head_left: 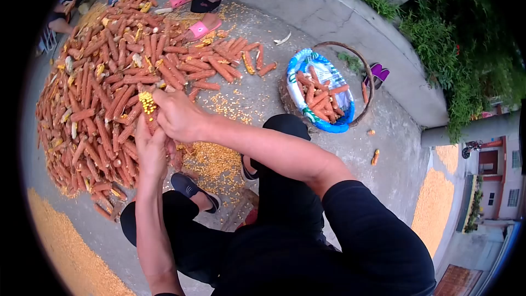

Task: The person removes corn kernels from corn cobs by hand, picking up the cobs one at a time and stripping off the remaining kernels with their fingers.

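Observation:
Between my two hands is a corn cob (147,102), with yellow kernels on its upper part and bare reddish core lower down. My left hand (150,145) is wrapped round the lower end. My right hand (178,115) closes on the cob from the right side, its thumb near the kernels. Just beyond and to the left lies a big heap of stripped reddish cobs (93,109), a few still bearing kernels. Loose yellow kernels (213,167) are scattered on the ground below my hands.
A basket (296,79) with a blue-and-white lining and a hooped handle holds several cobs. Purple shoes (377,75) stand beside it, near a low concrete wall (350,22). Spread kernels (66,246) cover the lower left. Other people's legs and pink sandals (204,28) show at the top.

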`<state>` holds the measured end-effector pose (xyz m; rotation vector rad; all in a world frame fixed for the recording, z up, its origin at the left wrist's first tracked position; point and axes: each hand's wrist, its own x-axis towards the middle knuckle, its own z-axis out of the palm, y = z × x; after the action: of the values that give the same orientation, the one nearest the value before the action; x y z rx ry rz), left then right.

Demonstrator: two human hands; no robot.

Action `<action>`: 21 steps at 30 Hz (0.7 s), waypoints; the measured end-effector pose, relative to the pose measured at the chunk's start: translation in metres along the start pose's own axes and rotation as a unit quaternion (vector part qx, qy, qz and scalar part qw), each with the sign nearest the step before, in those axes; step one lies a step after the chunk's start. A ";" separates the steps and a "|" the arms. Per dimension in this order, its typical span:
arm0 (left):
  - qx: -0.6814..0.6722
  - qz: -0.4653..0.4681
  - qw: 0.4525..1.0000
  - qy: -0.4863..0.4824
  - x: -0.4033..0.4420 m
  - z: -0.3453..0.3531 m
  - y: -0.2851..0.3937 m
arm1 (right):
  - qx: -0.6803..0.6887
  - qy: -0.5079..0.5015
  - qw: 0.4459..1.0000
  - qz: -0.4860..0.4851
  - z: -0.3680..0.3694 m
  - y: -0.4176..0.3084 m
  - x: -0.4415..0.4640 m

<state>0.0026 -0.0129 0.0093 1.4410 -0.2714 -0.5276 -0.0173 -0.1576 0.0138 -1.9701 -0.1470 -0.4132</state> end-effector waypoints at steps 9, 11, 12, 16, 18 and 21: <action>0.165 0.125 0.978 0.040 0.004 0.008 -0.012 | -0.048 0.050 0.998 -0.007 -0.001 0.004 0.002; 0.135 0.096 0.986 0.028 0.002 0.012 -0.006 | -0.081 0.029 0.996 -0.004 -0.011 0.000 0.001; 0.141 0.093 0.985 0.031 0.002 0.013 -0.005 | -0.086 0.027 0.996 -0.025 -0.010 0.001 0.003; 0.185 0.135 0.973 0.038 0.001 0.012 -0.002 | -0.066 0.010 0.997 -0.034 -0.012 -0.010 0.005; 0.121 0.096 0.988 0.004 -0.002 0.015 0.006 | -0.086 0.006 0.995 -0.058 -0.014 -0.006 0.005; -0.010 -0.003 0.998 -0.061 -0.008 0.012 0.018 | -0.098 0.005 0.992 -0.079 -0.016 -0.003 0.004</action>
<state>-0.0063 -0.0182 0.0298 1.3924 -0.3583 -0.6230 -0.0175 -0.1710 0.0240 -2.1572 -0.2654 -0.5570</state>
